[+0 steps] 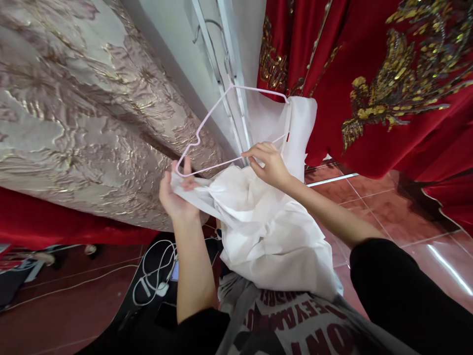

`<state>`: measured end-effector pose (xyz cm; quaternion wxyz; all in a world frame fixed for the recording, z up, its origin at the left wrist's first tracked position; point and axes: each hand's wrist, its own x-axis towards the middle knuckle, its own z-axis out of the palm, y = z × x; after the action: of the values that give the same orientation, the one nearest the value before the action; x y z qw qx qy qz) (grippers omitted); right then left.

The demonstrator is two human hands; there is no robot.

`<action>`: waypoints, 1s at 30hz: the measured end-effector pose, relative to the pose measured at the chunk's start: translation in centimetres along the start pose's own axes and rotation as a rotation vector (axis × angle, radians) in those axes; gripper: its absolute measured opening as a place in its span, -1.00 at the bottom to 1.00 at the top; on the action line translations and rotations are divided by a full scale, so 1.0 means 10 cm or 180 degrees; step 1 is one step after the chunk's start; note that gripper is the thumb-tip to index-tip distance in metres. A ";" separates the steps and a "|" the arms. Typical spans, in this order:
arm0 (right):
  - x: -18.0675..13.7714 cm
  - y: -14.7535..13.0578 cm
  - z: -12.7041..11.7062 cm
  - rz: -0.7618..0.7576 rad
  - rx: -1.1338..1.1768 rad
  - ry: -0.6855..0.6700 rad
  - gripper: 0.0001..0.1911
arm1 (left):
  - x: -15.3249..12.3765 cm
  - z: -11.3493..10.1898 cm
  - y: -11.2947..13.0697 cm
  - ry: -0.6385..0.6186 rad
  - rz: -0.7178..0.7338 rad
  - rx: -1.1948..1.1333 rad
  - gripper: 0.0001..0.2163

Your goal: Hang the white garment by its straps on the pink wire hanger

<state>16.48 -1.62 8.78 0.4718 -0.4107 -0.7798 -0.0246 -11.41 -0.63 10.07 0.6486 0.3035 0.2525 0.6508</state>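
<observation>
A thin pale pink clothes hanger (214,109) is tilted in front of me, its hook up near a white metal stand. A sheer white garment (271,222) hangs over its right shoulder and bunches down across my lap. My right hand (269,162) pinches the lower bar of the hanger near its middle. At the hanger's left corner, my left hand (181,197) holds the garment's sheer edge, palm up, with its fingers partly behind the cloth. That left corner is outside the cloth, just above the left palm.
Embossed pale pink fabric (92,113) hangs at left, and a red garment with gold sequins (369,108) at right. White metal rails (236,113) stand behind the hanger. A white cable and charger (161,289) lie on a black surface. The floor has red tiles (380,212).
</observation>
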 end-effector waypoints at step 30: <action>0.20 0.33 -0.85 0.1510 0.0059 0.1389 -0.68 | -0.19 0.63 -0.17 0.0203 0.0300 0.0438 -0.61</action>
<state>24.36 -1.81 13.88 0.6242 -0.5617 -0.5430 0.0057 -5.71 -2.88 13.03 0.5865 0.3380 0.3027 0.6710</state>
